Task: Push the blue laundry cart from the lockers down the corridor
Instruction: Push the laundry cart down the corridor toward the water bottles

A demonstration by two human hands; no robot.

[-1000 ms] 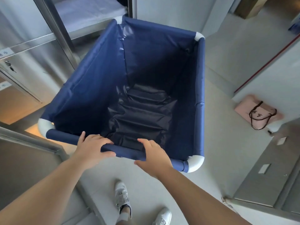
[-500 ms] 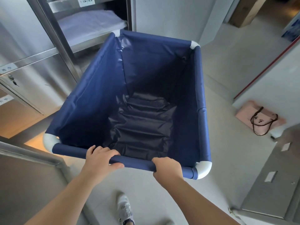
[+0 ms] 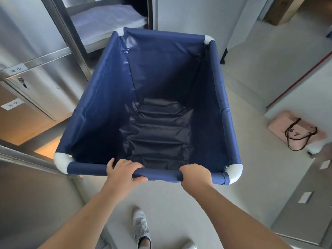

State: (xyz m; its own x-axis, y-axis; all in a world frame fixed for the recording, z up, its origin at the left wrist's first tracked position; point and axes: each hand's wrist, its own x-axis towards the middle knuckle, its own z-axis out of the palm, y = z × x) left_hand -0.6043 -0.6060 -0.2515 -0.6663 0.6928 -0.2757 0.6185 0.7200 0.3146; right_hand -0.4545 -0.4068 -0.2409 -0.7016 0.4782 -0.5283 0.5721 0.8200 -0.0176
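Observation:
The blue laundry cart [image 3: 100,97] fills the middle of the head view, a deep navy fabric bin on a tube frame with white corner joints. It holds nothing but its dark crumpled liner. My left hand [image 3: 124,172] is wrapped over the near rail left of centre, thumb underneath. My right hand [image 3: 195,175] is closed around the same rail further right, close to the near right corner joint. The cart's far end points toward the grey corridor floor [image 3: 260,56] at the upper right.
Steel lockers [image 3: 36,56] with labelled doors stand along the left; an open shelf holds folded white linen [image 3: 106,18]. A pink tote bag [image 3: 294,130] lies on the floor by the right wall. A grey cabinet [image 3: 305,203] is at the lower right, a cardboard box [image 3: 280,11] far off.
My right hand went from resting open on the rail to closed around it. The cart has rolled forward and away from the lockers, and I have stepped after it.

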